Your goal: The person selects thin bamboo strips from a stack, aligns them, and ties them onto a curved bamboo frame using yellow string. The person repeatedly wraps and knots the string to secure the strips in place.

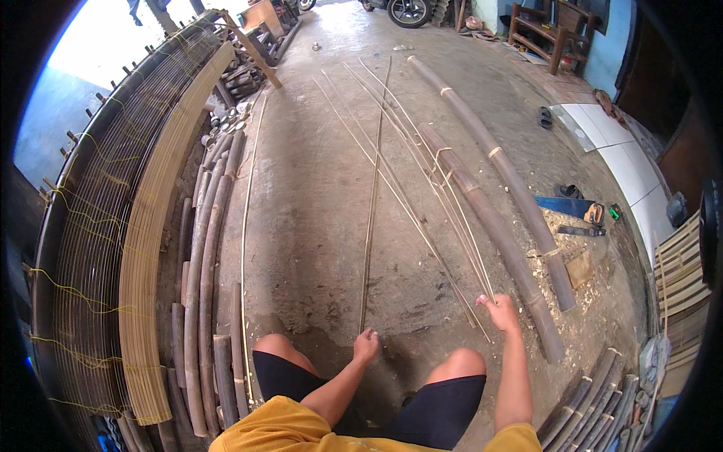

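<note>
I squat on a concrete floor, knees apart. My left hand (367,346) is closed around the near end of a long thin bamboo strip (372,203) that runs straight away from me. My right hand (501,310) grips the near ends of several pale thin bamboo strips (422,162) that fan out across the floor toward the far side. Two thick dark bamboo poles (489,211) lie just right of those strips.
A woven bamboo panel (113,226) with yellow ties curves along the left, with dark bamboo poles (203,264) beside it. A handsaw (568,207), a knife and wood shavings lie at right. More bamboo pieces (595,410) sit at lower right. A motorbike wheel (408,11) stands far back.
</note>
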{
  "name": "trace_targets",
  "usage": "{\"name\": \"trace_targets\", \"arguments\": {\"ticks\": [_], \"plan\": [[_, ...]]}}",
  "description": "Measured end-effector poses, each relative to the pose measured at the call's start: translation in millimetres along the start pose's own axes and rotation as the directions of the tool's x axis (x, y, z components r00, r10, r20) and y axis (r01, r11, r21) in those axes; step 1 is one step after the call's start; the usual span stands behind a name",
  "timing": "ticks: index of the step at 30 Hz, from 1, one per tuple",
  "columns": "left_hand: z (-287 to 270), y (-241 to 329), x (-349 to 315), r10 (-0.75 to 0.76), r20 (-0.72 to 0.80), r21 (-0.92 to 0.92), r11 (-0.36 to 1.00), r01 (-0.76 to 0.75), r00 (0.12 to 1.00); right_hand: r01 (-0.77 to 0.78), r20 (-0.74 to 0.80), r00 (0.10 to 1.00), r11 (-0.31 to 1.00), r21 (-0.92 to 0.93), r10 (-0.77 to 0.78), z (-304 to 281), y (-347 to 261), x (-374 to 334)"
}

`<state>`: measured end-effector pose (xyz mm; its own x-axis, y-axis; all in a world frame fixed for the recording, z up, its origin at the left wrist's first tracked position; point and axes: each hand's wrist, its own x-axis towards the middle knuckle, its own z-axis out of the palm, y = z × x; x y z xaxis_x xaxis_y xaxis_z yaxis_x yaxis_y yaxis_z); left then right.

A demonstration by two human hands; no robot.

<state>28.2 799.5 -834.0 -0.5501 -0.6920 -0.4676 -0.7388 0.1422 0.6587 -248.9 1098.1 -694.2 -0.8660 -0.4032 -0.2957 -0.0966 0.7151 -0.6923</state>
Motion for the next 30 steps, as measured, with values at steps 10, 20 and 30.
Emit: {"name": "trace_targets", "arguments": {"ticks": [10, 20, 30], "plan": [[19, 81, -11, 0.032, 0.539, -0.649, 0.654, 0.390, 0.842, -0.121, 0.178, 0.981, 0.950, 0.288, 0.071, 65, -54, -53], [7, 175, -36, -0.064, 0.373, -0.795, 0.493, 0.355, 0.926, 0.065, 0.041, 0.996, 0.943, 0.326, -0.083, 136, -75, -67], [31, 32, -3, 0.008, -0.169, -0.455, 0.886, -0.085, 0.986, 0.132, -0.049, 0.990, 0.990, 0.059, -0.129, -10, -66, -66]]}}
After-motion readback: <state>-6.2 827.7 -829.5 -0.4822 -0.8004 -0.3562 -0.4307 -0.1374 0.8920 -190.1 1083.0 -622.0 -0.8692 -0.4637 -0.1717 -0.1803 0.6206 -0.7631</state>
